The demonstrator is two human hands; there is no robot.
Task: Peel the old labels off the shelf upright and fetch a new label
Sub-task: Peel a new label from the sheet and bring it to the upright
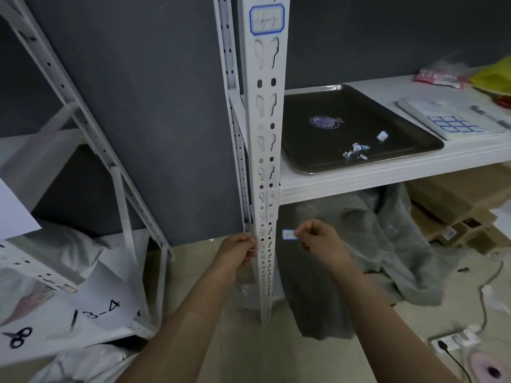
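A white perforated shelf upright [266, 150] runs down the middle of the view. High on it sticks a blue-bordered handwritten label [266, 19]. My right hand [320, 240] pinches a small blue-bordered label [289, 234] just right of the upright, low down and off the metal. My left hand [237, 251] grips the upright's left edge at the same height. A sheet of blank blue-bordered labels [456, 124] lies on the shelf board at the right. Torn label scraps [356, 152] lie in the metal tray [298, 156].
A pen [488, 116] lies beside the label sheet, with packets [439, 77] and a yellow bag [495, 76] behind. Below the shelf sit grey plastic wrap [367, 244] and cardboard boxes [453, 211]. A power strip [453, 342] and cables lie on the floor. Another shelf unit [91, 139] stands left.
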